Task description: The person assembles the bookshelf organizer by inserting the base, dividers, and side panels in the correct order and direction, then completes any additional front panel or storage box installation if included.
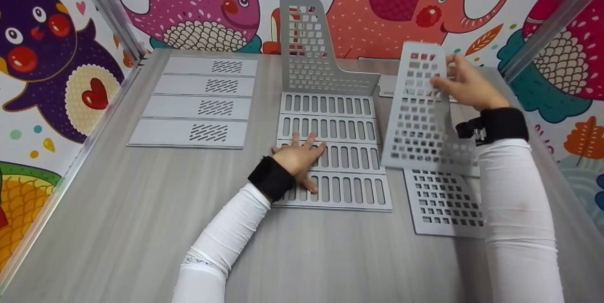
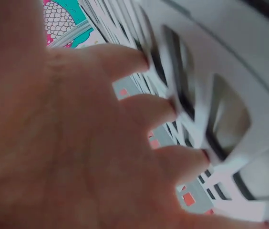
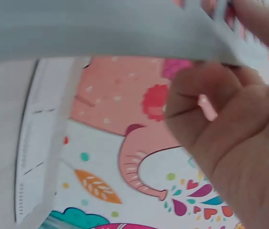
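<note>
My left hand (image 1: 299, 159) lies with spread fingers on a grey slotted panel (image 1: 347, 171), flat on the table and divided into rows of long slots. In the left wrist view the fingertips (image 2: 191, 162) touch the panel between its slots. At its far end stands an upright perforated divider (image 1: 304, 67), tall at the left and stepped down to the right. My right hand (image 1: 472, 83) pinches a similar perforated divider (image 1: 395, 119) near its tall end, holding it upright and raised right of the slotted panel. Another perforated divider (image 1: 446, 204) lies flat below it, partly hidden by my right forearm.
On the left of the table (image 1: 141, 213) lies a grey panel (image 1: 179, 107) in several sections with slanted slits. White pieces (image 1: 387, 87) lie behind the held divider. Printed walls (image 1: 198, 1) and metal posts (image 1: 106, 8) bound the table.
</note>
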`<state>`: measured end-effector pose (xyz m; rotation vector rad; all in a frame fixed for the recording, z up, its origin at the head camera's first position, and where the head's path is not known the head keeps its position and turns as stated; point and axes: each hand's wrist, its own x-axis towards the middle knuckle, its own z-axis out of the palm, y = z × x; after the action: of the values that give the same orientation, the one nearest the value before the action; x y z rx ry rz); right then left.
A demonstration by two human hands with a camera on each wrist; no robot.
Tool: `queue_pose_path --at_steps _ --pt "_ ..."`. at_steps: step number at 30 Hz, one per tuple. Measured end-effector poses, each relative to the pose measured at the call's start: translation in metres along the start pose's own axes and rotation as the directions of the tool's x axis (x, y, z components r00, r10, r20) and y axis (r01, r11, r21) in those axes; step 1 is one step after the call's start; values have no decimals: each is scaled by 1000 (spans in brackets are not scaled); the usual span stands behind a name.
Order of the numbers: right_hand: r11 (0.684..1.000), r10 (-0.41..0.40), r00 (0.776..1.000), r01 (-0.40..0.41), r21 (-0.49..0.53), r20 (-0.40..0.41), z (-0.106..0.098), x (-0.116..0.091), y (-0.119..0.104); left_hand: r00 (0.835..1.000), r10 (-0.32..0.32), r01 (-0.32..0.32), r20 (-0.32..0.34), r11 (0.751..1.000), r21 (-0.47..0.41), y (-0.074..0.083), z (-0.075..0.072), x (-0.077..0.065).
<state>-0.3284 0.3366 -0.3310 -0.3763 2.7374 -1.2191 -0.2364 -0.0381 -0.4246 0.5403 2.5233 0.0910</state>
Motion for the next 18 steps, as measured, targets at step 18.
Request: queue_pose_path --at_steps 18 --pt "957 -244 898 284 61 -365 19 15 -9 992 23 -27 -123 999 -29 -2 3 1"
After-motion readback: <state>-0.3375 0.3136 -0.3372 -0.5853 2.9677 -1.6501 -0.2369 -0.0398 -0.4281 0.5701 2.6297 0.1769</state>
